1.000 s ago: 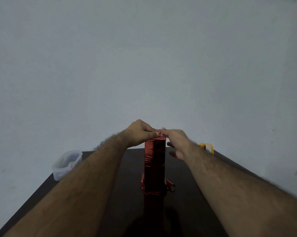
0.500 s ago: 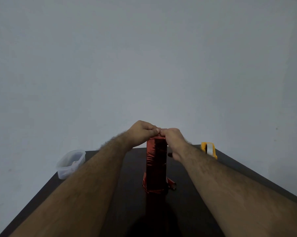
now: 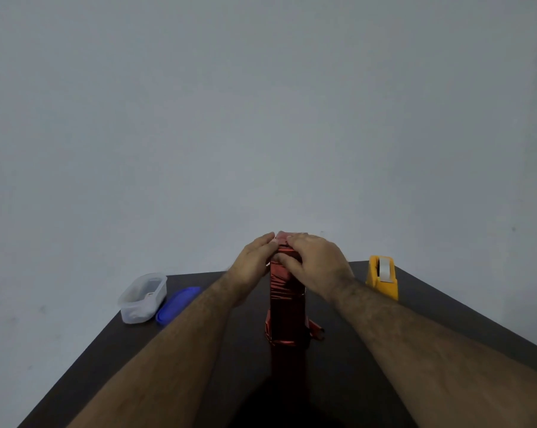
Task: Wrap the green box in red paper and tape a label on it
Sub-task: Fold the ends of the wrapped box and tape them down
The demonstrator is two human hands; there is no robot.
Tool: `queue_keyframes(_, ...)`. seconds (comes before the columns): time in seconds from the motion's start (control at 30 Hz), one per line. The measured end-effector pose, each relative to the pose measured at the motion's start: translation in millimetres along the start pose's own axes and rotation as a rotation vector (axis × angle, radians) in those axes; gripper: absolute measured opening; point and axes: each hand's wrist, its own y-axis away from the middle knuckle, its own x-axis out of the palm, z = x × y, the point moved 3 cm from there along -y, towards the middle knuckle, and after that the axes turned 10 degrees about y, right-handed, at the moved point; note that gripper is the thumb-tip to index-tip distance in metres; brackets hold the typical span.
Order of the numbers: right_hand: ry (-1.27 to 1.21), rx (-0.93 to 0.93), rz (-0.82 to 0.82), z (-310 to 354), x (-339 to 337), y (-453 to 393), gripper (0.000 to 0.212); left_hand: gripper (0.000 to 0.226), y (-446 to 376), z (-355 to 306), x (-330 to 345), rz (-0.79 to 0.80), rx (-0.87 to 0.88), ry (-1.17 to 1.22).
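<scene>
1. Head view: tall upright box wrapped in shiny red paper [image 3: 287, 304] stands mid-table on the dark tabletop [image 3: 415, 319].
2. Left hand [image 3: 253, 257] presses flat, straight fingers against its top left side.
3. Right hand [image 3: 318, 262] curls over the top, thumb pinching the front.
4. Advice: crease top folds firmly before reaching for the yellow tape dispenser [image 3: 382, 277].

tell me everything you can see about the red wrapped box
The box is tall and narrow, standing upright on the dark table, covered in shiny, creased red foil-like paper. No green shows. Loose paper flaps stick out at its base. The left hand presses flat against its top left side; the right hand lies over its top, thumb on the front.
</scene>
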Motion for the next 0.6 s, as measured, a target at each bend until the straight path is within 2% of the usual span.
queue_keyframes(0.13,-0.170,0.022,0.062,-10.5,-7.4,0.5,0.051,0.028,8.6,-1.6,7.6,0.000,0.025,-0.064)
queue_keyframes(0.2,-0.184,0.044,0.084,-12.6,-10.7,-0.8,0.053,0.023,9.5,-2.3,8.0,-0.037,0.045,-0.085)
queue_keyframes(0.3,-0.167,0.029,0.129,-14.4,-17.3,-6.4,0.045,0.024,6.0,-4.1,14.1,-0.031,0.070,-0.090)
queue_keyframes(0.4,-0.082,-0.018,0.241,-12.6,-19.6,-10.3,0.061,0.028,-1.7,-5.2,18.6,-0.083,0.074,-0.139)
queue_keyframes(0.5,0.025,0.099,0.260,-10.2,-14.2,-10.6,0.087,0.032,-4.2,-5.4,20.8,-0.158,0.075,-0.193)
queue_keyframes(0.53,0.057,0.163,0.253,-9.9,-10.7,-9.6,0.090,0.032,-2.6,-6.8,22.9,-0.170,0.080,-0.187)
queue_keyframes(0.6,0.020,0.283,0.192,-11.2,-6.6,-8.6,0.076,0.037,0.8,-9.1,27.2,-0.172,0.082,-0.137)
